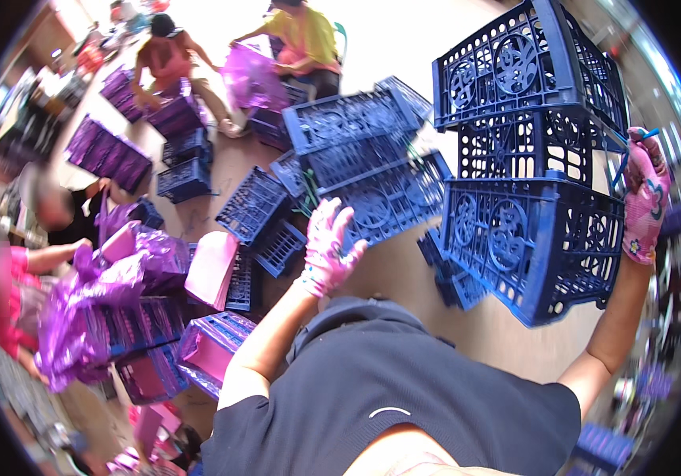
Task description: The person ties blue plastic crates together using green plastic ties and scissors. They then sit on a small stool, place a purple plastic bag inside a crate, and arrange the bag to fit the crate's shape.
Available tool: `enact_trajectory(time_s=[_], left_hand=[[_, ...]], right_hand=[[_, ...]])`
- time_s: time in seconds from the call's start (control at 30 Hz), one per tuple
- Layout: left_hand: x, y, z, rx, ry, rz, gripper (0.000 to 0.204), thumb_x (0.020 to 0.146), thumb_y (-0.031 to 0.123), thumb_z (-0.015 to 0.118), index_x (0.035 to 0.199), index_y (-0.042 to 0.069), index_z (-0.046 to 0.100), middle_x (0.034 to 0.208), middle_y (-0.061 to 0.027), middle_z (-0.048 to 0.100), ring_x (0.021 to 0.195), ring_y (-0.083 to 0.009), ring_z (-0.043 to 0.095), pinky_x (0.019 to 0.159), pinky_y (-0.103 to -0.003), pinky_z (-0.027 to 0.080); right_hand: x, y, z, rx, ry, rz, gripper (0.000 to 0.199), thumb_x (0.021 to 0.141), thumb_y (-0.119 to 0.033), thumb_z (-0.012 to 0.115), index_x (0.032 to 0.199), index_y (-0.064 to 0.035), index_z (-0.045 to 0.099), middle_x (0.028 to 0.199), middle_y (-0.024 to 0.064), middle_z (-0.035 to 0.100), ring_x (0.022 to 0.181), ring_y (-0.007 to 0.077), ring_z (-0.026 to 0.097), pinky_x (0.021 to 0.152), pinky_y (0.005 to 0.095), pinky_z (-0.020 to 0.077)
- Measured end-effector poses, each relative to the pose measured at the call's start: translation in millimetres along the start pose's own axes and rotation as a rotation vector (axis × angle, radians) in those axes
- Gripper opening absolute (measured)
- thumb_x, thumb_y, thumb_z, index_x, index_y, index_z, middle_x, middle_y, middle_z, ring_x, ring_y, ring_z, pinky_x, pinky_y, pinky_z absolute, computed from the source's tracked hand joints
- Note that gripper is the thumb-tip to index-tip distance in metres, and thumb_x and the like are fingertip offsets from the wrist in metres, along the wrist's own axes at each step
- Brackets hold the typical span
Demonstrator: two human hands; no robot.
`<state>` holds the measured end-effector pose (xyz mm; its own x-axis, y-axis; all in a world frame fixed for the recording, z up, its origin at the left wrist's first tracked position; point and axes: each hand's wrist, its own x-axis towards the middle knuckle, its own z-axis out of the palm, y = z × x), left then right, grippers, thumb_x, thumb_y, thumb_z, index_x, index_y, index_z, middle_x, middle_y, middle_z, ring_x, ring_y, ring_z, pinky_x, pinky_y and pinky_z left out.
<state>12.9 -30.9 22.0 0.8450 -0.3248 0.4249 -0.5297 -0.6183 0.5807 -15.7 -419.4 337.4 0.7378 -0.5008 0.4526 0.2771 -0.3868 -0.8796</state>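
The right hand, in a pink flowered glove, was raised at the far right; its fingers were curled narrow around a thin blue strap at the upper right edge of the stack of dark blue crates, so the stack lay just to the left of those fingers and partly below them; the stack was of moulded plastic, its walls an open lattice of small holes with round wheel-like ornaments set into the panels; several crates sat nested one over another, tilted, the lowest one turned so that its open side faced down and left, toward the floor.

The left hand, gloved in the same pink pattern, was lifted in the middle of the view with its fingers spread wide and holding nothing; just beyond their tips lay a flattened blue crate panel, though whether they touched it could not be told; further past them more folded crates were heaped on the floor.

Left of the left fingers, well apart, stood crates lined with purple plastic bags; other people worked among them at the far side.
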Motion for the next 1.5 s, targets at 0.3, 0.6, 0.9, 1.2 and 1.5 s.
enact_trajectory(time_s=[0.3,0.6,0.9,1.2,1.5], left_hand=[[60.4,-9.8,41.8,0.213,-0.238,0.129,0.069,0.077,0.049,0.065,0.131,0.010,0.046,0.141,-0.0177,0.034,0.134,-0.0389,0.024,0.110,-0.052,0.014],[67.2,-11.4,76.6,0.369,-0.428,0.108,0.073,0.077,0.048,0.063,0.137,0.014,0.040,0.144,-0.0149,0.033,0.136,-0.0371,0.024,0.111,-0.052,0.016],[69.3,-9.8,76.5,0.391,-0.437,0.085,0.070,0.077,0.049,0.063,0.135,0.017,0.043,0.143,-0.0141,0.035,0.133,-0.0369,0.028,0.110,-0.051,0.018],[64.1,-8.9,76.6,0.316,-0.166,0.032,0.063,0.073,0.033,0.069,0.126,0.005,0.050,0.134,-0.0172,0.045,0.126,-0.0367,0.040,0.107,-0.047,0.029],[52.1,-25.6,88.8,0.577,0.197,-0.370,0.063,0.071,0.031,0.071,0.125,0.005,0.050,0.131,-0.0173,0.045,0.127,-0.0344,0.038,0.108,-0.046,0.026]], right_hand=[[-91.5,105.4,-57.1,-0.361,-0.041,0.207,0.016,0.083,0.002,0.057,0.096,-0.0029,0.064,0.082,-0.0046,0.059,0.068,0.0010,0.047,0.060,0.0149,0.0341],[-144.5,307.6,-144.9,-0.282,0.152,0.566,0.011,0.077,0.002,0.059,0.087,-0.0014,0.062,0.076,-0.0047,0.056,0.059,0.0016,0.042,0.053,0.0168,0.0310],[-138.0,397.2,-175.7,-0.433,-0.269,0.574,0.010,0.084,0.000,0.053,0.087,-0.0030,0.062,0.078,-0.0030,0.057,0.070,0.0048,0.051,0.064,0.0197,0.0411],[-119.6,481.4,-161.2,-0.700,-0.479,0.410,0.025,0.082,-0.007,0.057,0.107,-0.0061,0.060,0.086,0.0033,0.060,0.076,0.0138,0.055,0.075,0.0281,0.0461],[-91.9,516.9,-156.9,-0.954,-0.624,0.438,0.034,0.078,-0.010,0.062,0.112,-0.0080,0.059,0.104,0.0130,0.061,0.099,0.0280,0.059,0.091,0.0371,0.0450]])
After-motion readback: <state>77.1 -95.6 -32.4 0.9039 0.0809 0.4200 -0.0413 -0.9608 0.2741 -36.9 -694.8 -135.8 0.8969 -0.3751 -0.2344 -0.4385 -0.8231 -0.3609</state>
